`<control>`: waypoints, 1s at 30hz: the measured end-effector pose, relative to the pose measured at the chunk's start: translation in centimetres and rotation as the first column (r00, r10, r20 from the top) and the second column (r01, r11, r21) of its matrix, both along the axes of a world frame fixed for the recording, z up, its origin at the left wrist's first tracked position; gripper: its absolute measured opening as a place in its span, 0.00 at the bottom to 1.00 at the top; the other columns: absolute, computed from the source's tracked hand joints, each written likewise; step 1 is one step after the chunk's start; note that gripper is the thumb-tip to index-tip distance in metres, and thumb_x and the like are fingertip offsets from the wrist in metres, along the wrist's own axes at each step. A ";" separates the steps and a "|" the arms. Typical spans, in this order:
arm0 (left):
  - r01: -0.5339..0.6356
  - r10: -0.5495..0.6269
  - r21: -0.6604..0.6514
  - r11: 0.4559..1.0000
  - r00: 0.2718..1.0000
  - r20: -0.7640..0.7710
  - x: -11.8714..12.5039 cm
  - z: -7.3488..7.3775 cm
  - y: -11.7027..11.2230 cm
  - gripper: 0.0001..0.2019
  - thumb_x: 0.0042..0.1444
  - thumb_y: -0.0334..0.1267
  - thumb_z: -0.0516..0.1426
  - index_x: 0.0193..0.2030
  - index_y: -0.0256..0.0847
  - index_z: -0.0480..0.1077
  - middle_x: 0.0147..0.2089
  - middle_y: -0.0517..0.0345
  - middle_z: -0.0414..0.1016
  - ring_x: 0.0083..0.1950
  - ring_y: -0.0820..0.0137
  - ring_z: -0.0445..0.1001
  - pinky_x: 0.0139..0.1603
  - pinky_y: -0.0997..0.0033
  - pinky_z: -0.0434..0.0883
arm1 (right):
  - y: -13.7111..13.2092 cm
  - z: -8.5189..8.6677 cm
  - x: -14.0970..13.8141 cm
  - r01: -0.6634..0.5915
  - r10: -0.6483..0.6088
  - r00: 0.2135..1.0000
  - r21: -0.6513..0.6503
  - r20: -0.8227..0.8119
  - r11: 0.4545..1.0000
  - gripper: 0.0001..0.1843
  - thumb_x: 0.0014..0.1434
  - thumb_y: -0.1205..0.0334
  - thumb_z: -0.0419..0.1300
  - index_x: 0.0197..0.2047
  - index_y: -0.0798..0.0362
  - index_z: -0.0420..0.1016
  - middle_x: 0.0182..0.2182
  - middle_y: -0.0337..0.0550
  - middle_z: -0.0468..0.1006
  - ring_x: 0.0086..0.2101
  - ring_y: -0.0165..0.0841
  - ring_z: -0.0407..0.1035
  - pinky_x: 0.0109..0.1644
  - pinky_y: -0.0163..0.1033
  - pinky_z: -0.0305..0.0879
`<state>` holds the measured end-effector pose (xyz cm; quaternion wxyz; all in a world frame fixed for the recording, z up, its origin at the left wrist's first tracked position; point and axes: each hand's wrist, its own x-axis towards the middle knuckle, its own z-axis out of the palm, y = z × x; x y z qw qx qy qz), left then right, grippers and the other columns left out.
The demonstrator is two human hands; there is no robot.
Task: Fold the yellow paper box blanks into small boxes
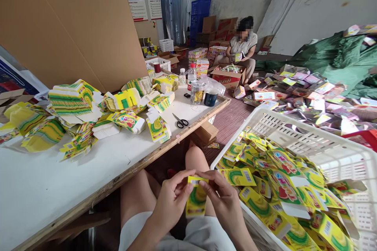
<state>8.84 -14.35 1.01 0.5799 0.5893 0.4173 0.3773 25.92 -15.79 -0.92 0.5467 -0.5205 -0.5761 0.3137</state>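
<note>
Left hand and right hand pinch a flat yellow carton over the lap. Basket of cartons at 3 o'clock; table, stacks and scissors at 11. Carton print unreadable.

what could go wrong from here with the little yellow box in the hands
1. The flat carton is held by fingertips of the left hand and right hand over the lap; it might crease or slip to the floor.
2. The scissors lie near the table edge above the knee; a bump could knock them off.
</note>
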 end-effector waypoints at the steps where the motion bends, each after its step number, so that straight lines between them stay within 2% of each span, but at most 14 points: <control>1: -0.050 0.050 0.034 0.998 0.999 -0.010 -0.2 0.0 0.4 0.16 0.65 0.42 0.55 0.57 0.44 0.73 0.58 0.48 0.78 0.56 0.61 0.77 0.56 0.63 0.75 | -0.1 0.3 0.8 0.075 -0.081 0.995 0.079 0.067 0.994 0.08 0.64 0.59 0.61 0.40 0.49 0.82 0.33 0.44 0.79 0.34 0.37 0.74 0.34 0.37 0.70; 3: -0.255 0.258 0.115 0.960 0.966 -0.014 -1.2 0.0 1.8 0.16 0.63 0.44 0.57 0.55 0.44 0.74 0.58 0.48 0.76 0.56 0.61 0.77 0.57 0.63 0.74 | -0.2 0.9 2.9 0.290 -0.342 0.917 0.248 0.204 0.924 0.08 0.64 0.61 0.61 0.37 0.49 0.83 0.35 0.45 0.77 0.35 0.37 0.72 0.34 0.38 0.67; 5: -0.546 0.552 0.176 0.819 0.834 0.015 -2.6 -0.3 4.3 0.19 0.57 0.47 0.62 0.54 0.44 0.72 0.59 0.48 0.74 0.52 0.62 0.77 0.53 0.64 0.74 | -0.3 1.4 5.0 0.500 -0.618 0.724 0.386 0.305 0.775 0.09 0.64 0.59 0.62 0.37 0.50 0.83 0.40 0.49 0.75 0.36 0.39 0.69 0.39 0.43 0.66; 6: -0.694 0.698 0.172 0.699 0.714 0.045 -3.4 -0.7 5.8 0.23 0.52 0.48 0.65 0.53 0.44 0.71 0.57 0.48 0.74 0.49 0.63 0.77 0.48 0.66 0.74 | -0.3 1.6 5.8 0.557 -0.692 0.638 0.417 0.338 0.718 0.10 0.63 0.57 0.62 0.39 0.51 0.83 0.44 0.52 0.74 0.38 0.41 0.69 0.42 0.47 0.66; 7: -0.753 0.756 0.159 0.639 0.653 0.055 -4.1 -1.0 7.4 0.27 0.50 0.49 0.66 0.55 0.44 0.68 0.56 0.48 0.74 0.48 0.64 0.76 0.44 0.68 0.74 | -0.2 1.7 6.3 0.584 -0.726 0.586 0.433 0.360 0.687 0.12 0.63 0.55 0.62 0.42 0.53 0.83 0.47 0.54 0.73 0.40 0.43 0.69 0.45 0.49 0.66; 8: -0.771 0.772 0.137 0.623 0.633 0.052 -4.7 -1.4 8.8 0.27 0.48 0.50 0.66 0.53 0.43 0.68 0.51 0.49 0.75 0.43 0.66 0.76 0.38 0.70 0.73 | -0.2 1.7 6.5 0.586 -0.727 0.575 0.431 0.375 0.686 0.14 0.63 0.53 0.62 0.44 0.54 0.82 0.49 0.55 0.72 0.41 0.44 0.69 0.46 0.51 0.66; 11: -0.727 0.726 0.045 0.685 0.687 0.032 -5.8 -2.3 12.1 0.23 0.44 0.55 0.66 0.37 0.37 0.72 0.29 0.57 0.74 0.25 0.72 0.68 0.23 0.75 0.63 | 0.0 1.3 5.4 0.513 -0.629 0.688 0.372 0.361 0.774 0.15 0.65 0.53 0.59 0.44 0.54 0.81 0.45 0.54 0.72 0.42 0.44 0.70 0.42 0.47 0.68; 13: -0.690 0.689 0.017 0.723 0.723 0.042 -6.0 -2.4 13.0 0.23 0.41 0.56 0.66 0.28 0.36 0.71 0.21 0.62 0.68 0.21 0.75 0.62 0.21 0.76 0.59 | 0.1 0.9 3.8 0.455 -0.543 0.777 0.313 0.318 0.834 0.12 0.65 0.55 0.58 0.41 0.52 0.81 0.42 0.50 0.74 0.39 0.41 0.72 0.37 0.42 0.68; 16: -0.681 0.677 0.037 0.731 0.731 0.084 -6.0 -1.8 12.0 0.21 0.43 0.56 0.66 0.28 0.38 0.69 0.21 0.67 0.64 0.22 0.77 0.60 0.23 0.77 0.58 | 0.0 0.4 1.7 0.394 -0.430 0.875 0.188 0.221 0.900 0.10 0.65 0.57 0.59 0.39 0.50 0.80 0.37 0.46 0.77 0.31 0.35 0.71 0.31 0.38 0.66; 19: -0.664 0.656 0.075 0.744 0.747 0.106 -5.3 -0.8 8.7 0.18 0.48 0.53 0.65 0.30 0.40 0.71 0.22 0.66 0.65 0.25 0.75 0.63 0.26 0.77 0.61 | 0.0 0.4 0.1 0.314 -0.313 0.949 -0.015 0.038 0.949 0.11 0.65 0.53 0.59 0.41 0.50 0.79 0.34 0.45 0.80 0.29 0.34 0.72 0.31 0.37 0.68; 22: -0.525 0.521 0.110 0.844 0.851 0.066 -3.8 -0.1 4.4 0.13 0.52 0.48 0.65 0.31 0.40 0.74 0.28 0.60 0.73 0.31 0.68 0.71 0.33 0.73 0.68 | 0.5 0.4 -1.2 0.197 -0.228 0.942 -0.142 -0.246 0.970 0.16 0.62 0.48 0.62 0.46 0.50 0.76 0.41 0.50 0.83 0.39 0.40 0.76 0.38 0.40 0.73; 25: -0.199 0.211 0.159 0.967 0.975 -0.063 -2.4 0.3 1.4 0.10 0.57 0.45 0.62 0.29 0.42 0.75 0.31 0.57 0.75 0.34 0.67 0.72 0.37 0.72 0.69 | 1.0 0.3 -1.8 0.138 -0.208 0.869 -0.184 -0.450 0.973 0.19 0.56 0.46 0.68 0.44 0.50 0.74 0.39 0.49 0.83 0.39 0.41 0.77 0.39 0.41 0.74; 27: -0.068 0.073 0.103 0.992 0.996 -0.044 -1.9 0.6 0.8 0.10 0.59 0.46 0.62 0.33 0.44 0.77 0.36 0.55 0.78 0.38 0.65 0.74 0.41 0.71 0.71 | 1.1 0.3 -2.0 0.123 -0.207 0.837 -0.195 -0.507 0.973 0.19 0.53 0.47 0.71 0.41 0.49 0.74 0.35 0.46 0.83 0.36 0.39 0.77 0.37 0.40 0.74; 30: 0.047 -0.030 -0.088 0.995 0.982 0.186 -2.0 0.7 1.2 0.19 0.57 0.56 0.61 0.48 0.46 0.78 0.45 0.50 0.81 0.46 0.58 0.77 0.48 0.63 0.73 | 0.6 0.4 -2.3 -0.010 -0.101 0.821 -0.191 -0.562 0.982 0.17 0.53 0.48 0.71 0.40 0.49 0.75 0.30 0.43 0.82 0.31 0.37 0.76 0.35 0.40 0.74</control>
